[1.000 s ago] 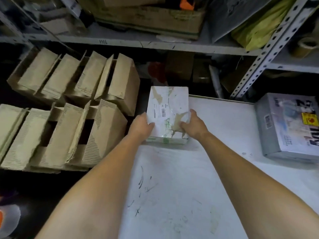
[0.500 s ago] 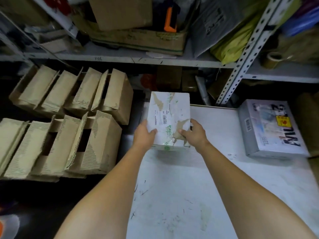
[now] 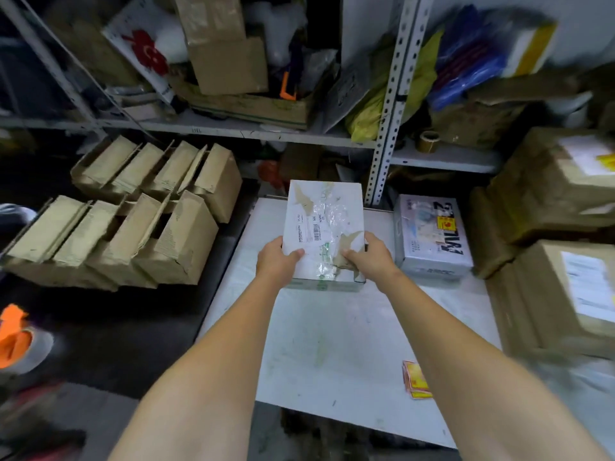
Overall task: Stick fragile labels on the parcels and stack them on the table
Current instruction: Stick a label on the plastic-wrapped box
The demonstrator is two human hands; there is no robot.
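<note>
Both arms outstretched, left hand (image 3: 278,261) and right hand (image 3: 372,257) grip white parcel (image 3: 324,224).

Bare left hand (image 3: 278,262) and right hand (image 3: 374,257)

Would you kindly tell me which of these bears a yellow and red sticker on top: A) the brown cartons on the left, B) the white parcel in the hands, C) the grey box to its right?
C: the grey box carries the yellow and red sticker on its top; the white parcel, held by the left hand and right hand, has none.
</note>
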